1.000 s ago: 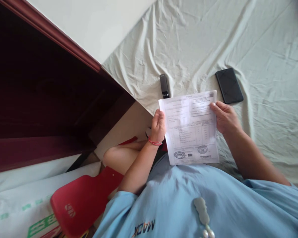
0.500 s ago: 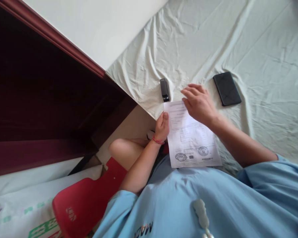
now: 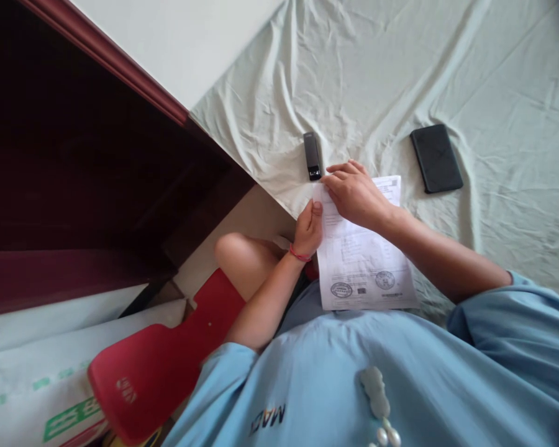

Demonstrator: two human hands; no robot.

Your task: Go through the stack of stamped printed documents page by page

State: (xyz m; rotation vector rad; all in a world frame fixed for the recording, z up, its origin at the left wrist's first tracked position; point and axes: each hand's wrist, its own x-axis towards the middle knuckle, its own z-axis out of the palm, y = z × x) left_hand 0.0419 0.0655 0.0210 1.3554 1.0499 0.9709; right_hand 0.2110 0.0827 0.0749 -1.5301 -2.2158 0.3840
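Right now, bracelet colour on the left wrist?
The bracelet is red, seen in the head view.

A home is being glimpsed here, a bedroom by the look: a rumpled pale sheet [image 3: 377, 74] is spread wide, flanked by red-trimmed dark furniture [image 3: 74, 155], a printed white sack [image 3: 16, 363] seen below.

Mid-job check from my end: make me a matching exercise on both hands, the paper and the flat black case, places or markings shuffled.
Column one
1. Left hand
2. Right hand
3. Paper
4. Black case

Column two
A. Bears an oval stamp near its lower edge
B. Lies on the pale cloth
C. Grips a side edge, red bracelet at its wrist
D. Lies over the printed sheet's upper part

Pairs: 1-C; 2-D; 3-A; 4-B
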